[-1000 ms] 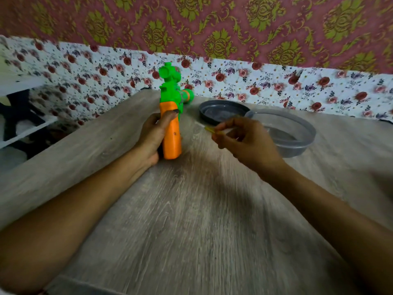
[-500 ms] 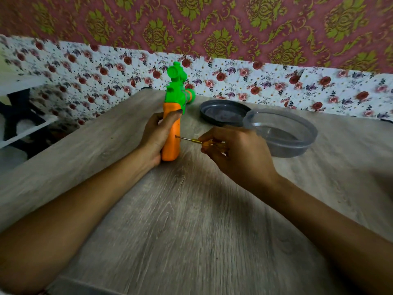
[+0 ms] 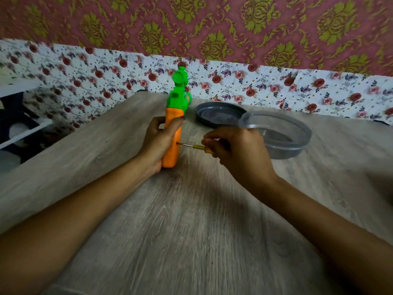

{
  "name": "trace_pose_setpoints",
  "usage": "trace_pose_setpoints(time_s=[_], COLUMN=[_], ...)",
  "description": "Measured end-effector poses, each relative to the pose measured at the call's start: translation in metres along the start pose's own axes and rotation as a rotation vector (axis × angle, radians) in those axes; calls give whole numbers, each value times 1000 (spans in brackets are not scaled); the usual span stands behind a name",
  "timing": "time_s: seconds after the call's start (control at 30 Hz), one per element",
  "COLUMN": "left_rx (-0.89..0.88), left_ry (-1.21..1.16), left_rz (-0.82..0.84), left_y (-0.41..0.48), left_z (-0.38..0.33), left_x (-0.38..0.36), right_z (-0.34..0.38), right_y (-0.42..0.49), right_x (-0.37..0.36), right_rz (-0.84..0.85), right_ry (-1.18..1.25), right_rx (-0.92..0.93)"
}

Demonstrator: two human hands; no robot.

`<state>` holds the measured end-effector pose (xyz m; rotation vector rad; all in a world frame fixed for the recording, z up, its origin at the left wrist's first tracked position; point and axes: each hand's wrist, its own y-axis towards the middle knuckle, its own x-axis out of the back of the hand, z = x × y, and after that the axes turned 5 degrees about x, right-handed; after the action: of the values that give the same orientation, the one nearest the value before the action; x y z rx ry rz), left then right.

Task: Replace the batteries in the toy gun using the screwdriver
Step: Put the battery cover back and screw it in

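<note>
Orange plastic grip, green barrel above: gun (image 3: 174, 116) stands upright, butt on the table (image 3: 191, 231), barrel pointing up.

Left hand (image 3: 158, 143) wraps the grip from its own side, thumb laid across the upper front, fingers curled behind. It steadies the gun.

Right hand (image 3: 238, 152) pinches the yellow handle of the screwdriver (image 3: 196, 146) between fingertips and thumb. The shaft runs level toward the left hand, and the tip meets the side of the grip just beside the left palm.

Progress, as I judge it: early.
- Driver seated at what looks like the cover screw; the screw itself is too small to make out.
- Cover appears shut, with no gap or loose panel showing.
- No batteries in view, old or new.
- Left to do: back the screw out, lift the cover, swap the cells, close up and refasten.

Containers:
- Clear round tub (image 3: 285, 152) sits just beyond the right hand, on its outer side. Nothing visible in it, though glare and blur hide part of the bottom.
- Grey lid (image 3: 198, 116) lies flat beyond both hands, touching or slightly under the tub's far rim. Nothing on it that I can see.
</note>
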<state>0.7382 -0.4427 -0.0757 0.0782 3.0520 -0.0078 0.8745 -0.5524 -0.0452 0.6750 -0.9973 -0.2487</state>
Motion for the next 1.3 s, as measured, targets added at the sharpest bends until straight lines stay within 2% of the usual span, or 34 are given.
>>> trace_pose_setpoints(time_s=[0.17, 0.27, 0.33, 0.4, 0.57, 0.8, 0.9, 1.0, 1.1, 1.17, 1.3], left_rx=[4, -10, -18, -13, -13, -27, -36, -29, -22, -21, -43], left_ry=[17, 23, 23, 26, 22, 40, 74, 101, 81, 67, 84], left_rz=[-8, -10, -22, -23, -17, -21, -37, -29, -33, -29, -33], left_y=[-2, -3, -4, -4, -5, -9, -10, -11, -11, -11, -12], left_z=[0, 0, 0, 0, -2, -2, -3, -4, -4, -4, -4], left_x=[2, 0, -1, -1, -1, -2, -4, -4, -3, -2, -3], right_z=[2, 1, 2, 3, 6, 6, 10, 10, 8, 7, 5], right_y=[-1, 2, 1, 0, 4, 3, 6, 10, 8, 6, 6], right_x=[2, 5, 4, 4, 7, 8, 10, 14, 13, 11, 9], right_rz=[138, 64, 47, 92, 181, 64, 170, 282, 346, 317, 121], right_ry=[64, 86, -2, -25, 107, 54, 10, 180, 313, 314, 269], right_rx=[-79, -106, -104, -111, -182, -181, -240, -361, -395, -353, -296])
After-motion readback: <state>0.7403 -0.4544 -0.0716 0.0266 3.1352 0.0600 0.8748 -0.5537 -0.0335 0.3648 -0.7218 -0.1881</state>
